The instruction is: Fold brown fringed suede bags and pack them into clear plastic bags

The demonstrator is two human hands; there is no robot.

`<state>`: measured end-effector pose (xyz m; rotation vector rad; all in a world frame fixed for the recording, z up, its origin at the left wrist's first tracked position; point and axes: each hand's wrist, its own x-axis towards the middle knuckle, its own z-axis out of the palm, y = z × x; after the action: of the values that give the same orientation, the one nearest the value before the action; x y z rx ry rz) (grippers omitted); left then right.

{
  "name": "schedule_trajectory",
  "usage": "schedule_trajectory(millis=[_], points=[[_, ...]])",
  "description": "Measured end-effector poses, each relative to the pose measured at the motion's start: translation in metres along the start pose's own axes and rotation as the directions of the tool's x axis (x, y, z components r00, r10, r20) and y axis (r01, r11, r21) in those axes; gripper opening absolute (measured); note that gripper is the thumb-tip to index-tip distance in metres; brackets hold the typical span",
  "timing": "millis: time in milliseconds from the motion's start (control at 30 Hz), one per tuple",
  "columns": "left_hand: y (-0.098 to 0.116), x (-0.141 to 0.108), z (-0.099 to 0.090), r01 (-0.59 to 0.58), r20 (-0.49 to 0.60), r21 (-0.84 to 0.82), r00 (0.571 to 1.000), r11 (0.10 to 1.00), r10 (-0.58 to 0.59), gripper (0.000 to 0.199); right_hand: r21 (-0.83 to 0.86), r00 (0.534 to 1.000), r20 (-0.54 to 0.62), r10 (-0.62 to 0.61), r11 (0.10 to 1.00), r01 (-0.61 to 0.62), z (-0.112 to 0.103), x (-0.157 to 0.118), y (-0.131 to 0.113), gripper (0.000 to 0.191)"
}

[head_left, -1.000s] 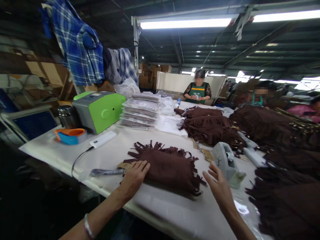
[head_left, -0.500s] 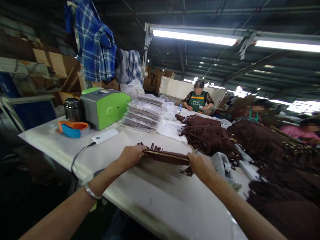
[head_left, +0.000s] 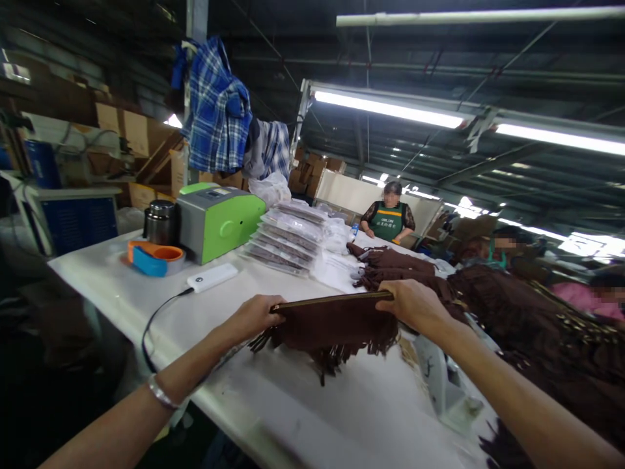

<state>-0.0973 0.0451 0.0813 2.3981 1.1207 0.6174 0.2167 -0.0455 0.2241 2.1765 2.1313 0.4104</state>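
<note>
A dark brown fringed pouch [head_left: 332,322] with a gold zipper along its top edge hangs over the white table [head_left: 273,397]. My left hand [head_left: 261,314] pinches its top left corner, near the zipper pull. The top right corner is gripped by my right hand [head_left: 407,303], fingers closed on it. The fringe dangles below, splayed out. Behind the pouch, more brown fringed pieces [head_left: 398,264] are heaped, next to a stack of plastic-wrapped packs [head_left: 288,234].
A green and grey machine [head_left: 219,221], a steel flask [head_left: 160,223], tape rolls [head_left: 156,257] and a white power bank [head_left: 211,277] stand at the left. A grey tape dispenser [head_left: 442,378] sits near my right forearm. A person in a green apron [head_left: 388,218] is across the table.
The pouch has swung from nearly flat to hanging, so its face and fringe now show. My right hand has moved right and slightly up. The view has tilted upward.
</note>
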Motion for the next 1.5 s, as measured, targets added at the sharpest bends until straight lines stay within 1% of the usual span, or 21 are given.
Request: schedule_trajectory(millis=[133, 300, 367, 400, 433, 500, 633, 667, 733, 800, 867, 1000, 1133, 1200, 1267, 1333, 1367, 1400, 1433, 1467, 1500], points=[[0.014, 0.034, -0.026, -0.040, -0.051, 0.158, 0.998, 0.987, 0.049, 0.016, 0.017, 0.999, -0.003, 0.045, 0.999, -0.045, 0.019, 0.015, 0.020, 0.006], [0.031, 0.083, -0.073, -0.135, -0.103, 0.280, 0.980, 0.950, 0.170, 0.028, 0.024, 0.986, -0.129, 0.102, 0.995, -0.100, 0.018, 0.030, 0.040, 0.017], [0.032, 0.089, -0.080, -0.178, -0.101, 0.328, 0.970, 0.928, 0.222, 0.031, 0.033, 0.980, -0.172, 0.100, 0.995, -0.096, 0.023, 0.027, 0.045, 0.021], [0.032, 0.087, -0.077, -0.197, -0.091, 0.353, 0.966, 0.915, 0.243, 0.032, 0.036, 0.978, -0.186, 0.089, 0.996, -0.084, 0.029, 0.023, 0.046, 0.023], [0.030, 0.082, -0.069, -0.215, -0.074, 0.377, 0.963, 0.901, 0.261, 0.032, 0.031, 0.977, -0.202, 0.065, 0.998, -0.060, 0.039, 0.016, 0.047, 0.023], [0.023, 0.062, -0.040, -0.253, -0.018, 0.420, 0.958, 0.872, 0.286, 0.033, -0.005, 0.971, -0.237, -0.033, 0.999, 0.032, 0.072, -0.002, 0.046, 0.023], [0.002, 0.004, 0.041, -0.336, 0.135, 0.459, 0.942, 0.823, 0.309, 0.027, -0.042, 0.916, -0.253, -0.310, 0.950, 0.310, 0.169, -0.060, 0.035, 0.024], [-0.004, -0.009, 0.058, -0.388, 0.179, 0.496, 0.921, 0.777, 0.346, 0.026, -0.014, 0.892, -0.258, -0.372, 0.924, 0.381, 0.192, -0.076, 0.033, 0.025], [-0.015, -0.026, 0.080, -0.389, 0.161, 0.542, 0.918, 0.745, 0.362, 0.026, 0.051, 0.870, -0.319, -0.377, 0.909, 0.413, 0.227, -0.102, 0.030, 0.029], [-0.023, -0.033, 0.085, -0.354, 0.116, 0.550, 0.930, 0.757, 0.350, 0.023, 0.097, 0.868, -0.358, -0.344, 0.911, 0.401, 0.243, -0.118, 0.033, 0.033], [-0.028, -0.033, 0.079, -0.339, 0.111, 0.537, 0.936, 0.773, 0.333, 0.019, 0.128, 0.872, -0.383, -0.305, 0.918, 0.376, 0.243, -0.125, 0.038, 0.037], [-0.032, -0.038, 0.065, -0.333, 0.174, 0.533, 0.943, 0.778, 0.284, 0.021, 0.165, 0.870, -0.399, -0.289, 0.911, 0.378, 0.235, -0.127, 0.047, 0.040], [-0.034, -0.065, 0.061, -0.308, 0.246, 0.461, 0.945, 0.832, 0.213, 0.032, 0.136, 0.854, -0.377, -0.359, 0.890, 0.435, 0.262, -0.146, 0.059, 0.051], [-0.034, -0.080, 0.054, -0.286, 0.269, 0.400, 0.945, 0.871, 0.187, 0.041, 0.169, 0.873, -0.332, -0.357, 0.888, 0.427, 0.278, -0.161, 0.071, 0.058], [-0.032, -0.090, 0.040, -0.230, 0.297, 0.297, 0.945, 0.927, 0.140, 0.049, 0.311, 0.921, -0.254, -0.295, 0.877, 0.367, 0.278, -0.168, 0.079, 0.064], [-0.031, -0.089, 0.023, -0.137, 0.326, 0.140, 0.942, 0.981, 0.085, 0.050, 0.548, 0.972, -0.129, -0.195, 0.803, 0.234, 0.256, -0.162, 0.072, 0.067], [-0.032, -0.084, 0.017, -0.085, 0.326, 0.061, 0.943, 0.995, 0.060, 0.044, 0.663, 0.993, -0.046, -0.109, 0.740, 0.112, 0.236, -0.153, 0.061, 0.064], [-0.033, -0.077, 0.012, -0.030, 0.305, 0.003, 0.952, 1.000, 0.028, 0.038, 0.759, 1.000, 0.013, -0.009, 0.651, -0.004, 0.214, -0.139, 0.045, 0.062], [-0.035, -0.067, 0.010, 0.029, 0.262, -0.025, 0.965, 0.999, -0.022, 0.032, 0.827, 0.997, 0.028, 0.069, 0.558, -0.062, 0.192, -0.123, 0.025, 0.061], [-0.038, -0.057, 0.010, 0.085, 0.203, -0.022, 0.976, 0.996, -0.079, 0.028, 0.872, 0.994, 0.005, 0.106, 0.486, -0.057, 0.172, -0.104, 0.003, 0.060], [-0.042, -0.046, 0.013, 0.133, 0.139, 0.009, 0.981, 0.991, -0.133, 0.027, 0.891, 0.991, -0.058, 0.118, 0.454, -0.002, 0.157, -0.086, -0.020, 0.059]])
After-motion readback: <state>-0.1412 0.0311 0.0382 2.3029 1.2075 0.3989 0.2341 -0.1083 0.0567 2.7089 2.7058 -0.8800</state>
